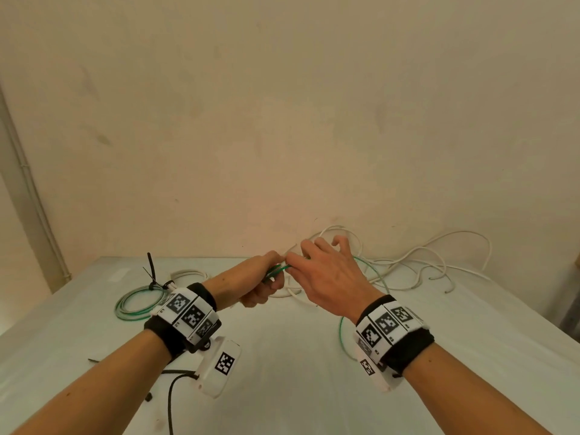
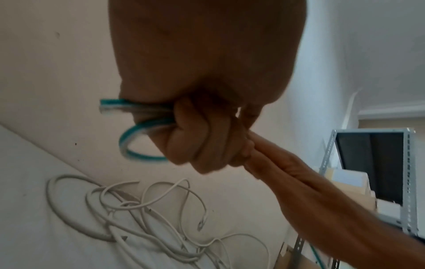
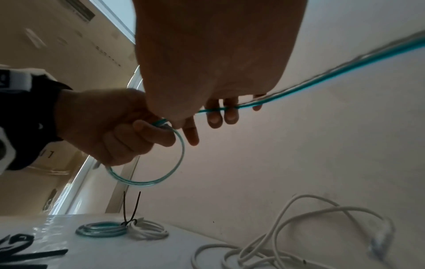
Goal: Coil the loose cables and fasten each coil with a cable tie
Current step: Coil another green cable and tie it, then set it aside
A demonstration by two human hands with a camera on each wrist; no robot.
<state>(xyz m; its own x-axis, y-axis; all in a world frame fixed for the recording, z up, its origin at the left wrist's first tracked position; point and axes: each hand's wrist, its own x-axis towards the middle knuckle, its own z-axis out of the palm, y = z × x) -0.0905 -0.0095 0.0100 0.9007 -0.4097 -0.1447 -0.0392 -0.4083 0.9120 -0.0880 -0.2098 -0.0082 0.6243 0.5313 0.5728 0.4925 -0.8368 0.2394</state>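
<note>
Left hand [image 1: 263, 285] is fisted round a small started loop of green cable [image 3: 177, 158], held up off the bench [image 1: 282, 356]. Right hand [image 1: 329, 274] meets it just to its right, thumb and forefinger pinching the same cable where it feeds into the loop; the other fingers [image 3: 215, 116] are loose, with the cable running across them. The free run trails back past the right wrist and down to the bench.

Left of the left wrist: a finished green coil [image 1: 138, 304] and a white coil [image 1: 188, 274] just beyond it, touching, with a black tie [image 1: 150, 271] standing up where they meet. Spare ties [image 1: 94, 361] lie below the left forearm. Beyond the right hand, against the wall: a loose tangle of white cable [image 1: 414, 265], not yet coiled.

Risks, my read: the loop is small and springy, so a slack left grip lets it pop open. The trailing run passes close to the white tangle and could snag and drag it. Uneven feed from the right hand gives mismatched loops that are hard to tie.

Views: the right wrist view shows the whole loop hanging under the left fist, plus the cable laid over the right fingers; the head view hides both behind the hands. The left wrist view only catches blurred loop ends at the fist, but shows a metal shelf [image 2: 404, 182] beyond the right forearm, unseen elsewhere. Only the head view shows the spare ties clearly.
</note>
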